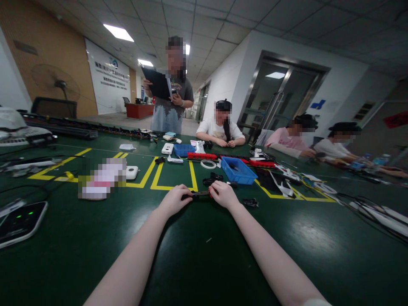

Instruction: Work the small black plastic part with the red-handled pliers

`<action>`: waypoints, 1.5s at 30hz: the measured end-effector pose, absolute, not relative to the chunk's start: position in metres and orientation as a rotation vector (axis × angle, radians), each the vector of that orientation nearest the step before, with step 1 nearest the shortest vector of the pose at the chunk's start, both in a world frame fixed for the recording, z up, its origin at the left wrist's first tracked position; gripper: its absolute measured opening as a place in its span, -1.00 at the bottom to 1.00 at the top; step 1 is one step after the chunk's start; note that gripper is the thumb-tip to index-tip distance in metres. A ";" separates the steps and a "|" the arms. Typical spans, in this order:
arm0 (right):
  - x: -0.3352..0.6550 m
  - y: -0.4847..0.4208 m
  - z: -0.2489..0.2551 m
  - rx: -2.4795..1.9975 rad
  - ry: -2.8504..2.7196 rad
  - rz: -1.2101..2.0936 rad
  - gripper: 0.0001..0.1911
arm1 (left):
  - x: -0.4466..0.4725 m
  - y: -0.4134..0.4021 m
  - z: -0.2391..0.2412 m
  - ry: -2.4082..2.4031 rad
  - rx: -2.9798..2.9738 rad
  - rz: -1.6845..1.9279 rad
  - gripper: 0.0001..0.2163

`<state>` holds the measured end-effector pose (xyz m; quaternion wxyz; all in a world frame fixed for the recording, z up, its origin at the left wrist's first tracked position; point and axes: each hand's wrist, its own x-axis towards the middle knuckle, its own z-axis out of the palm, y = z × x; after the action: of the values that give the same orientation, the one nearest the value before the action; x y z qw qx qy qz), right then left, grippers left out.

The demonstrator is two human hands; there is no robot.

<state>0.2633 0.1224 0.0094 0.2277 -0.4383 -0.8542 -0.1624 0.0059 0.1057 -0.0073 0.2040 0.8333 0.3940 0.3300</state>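
Note:
Pliers [201, 193] with dark metal jaws lie level between my two hands, just above the green table. My right hand [225, 195] is closed round their red handle end. At the tip of the jaws, my left hand [177, 199] is closed in a pinch; the small thing in its fingers is too small to name. Black coiled cables [213, 178] lie just behind my right hand, and another dark bundle [250, 202] sits to its right.
A blue bin [237, 171] stands beyond my right hand, with red strips [205, 156] and a white cable coil [208, 164] nearby. Left are a white box-like device [131, 172] and a phone-like device [22, 223]. Several people are around the table, one standing [174, 97].

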 end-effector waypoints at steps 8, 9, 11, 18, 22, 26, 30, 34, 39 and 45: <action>0.260 0.121 0.010 -1.198 -2.360 -0.459 -0.70 | 0.005 0.108 -0.009 1.110 2.325 0.919 -0.87; 0.259 0.121 0.010 -1.198 -2.360 -0.459 -0.70 | 0.005 0.108 -0.009 1.112 2.323 0.918 -0.87; 0.260 0.121 0.011 -1.197 -2.359 -0.459 -0.70 | 0.005 0.109 -0.009 1.115 2.320 0.916 -0.87; 0.262 0.121 0.012 -1.205 -2.337 -0.471 -0.70 | 0.005 0.107 -0.008 1.114 2.314 0.916 -0.86; 0.263 0.120 0.012 -1.218 -2.328 -0.477 -0.69 | 0.005 0.107 -0.008 1.113 2.311 0.917 -0.86; 0.262 0.120 0.011 -1.229 -2.324 -0.483 -0.70 | 0.005 0.108 -0.008 1.112 2.313 0.910 -0.85; 0.261 0.120 0.011 -1.241 -2.324 -0.482 -0.71 | 0.005 0.108 -0.008 1.116 2.315 0.905 -0.85; 0.261 0.120 0.011 -1.254 -2.321 -0.475 -0.70 | 0.005 0.108 -0.008 1.121 2.314 0.902 -0.85; 0.264 0.121 0.012 -1.264 -2.319 -0.463 -0.69 | 0.005 0.107 -0.007 1.123 2.313 0.897 -0.84; 0.265 0.122 0.011 -1.272 -2.292 -0.450 -0.68 | 0.005 0.106 -0.005 1.123 2.318 0.892 -0.83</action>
<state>0.2650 0.1217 0.0106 0.2387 -0.4646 -0.8368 -0.1645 0.0046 0.1058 -0.0051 0.2065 0.8321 0.4031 0.3201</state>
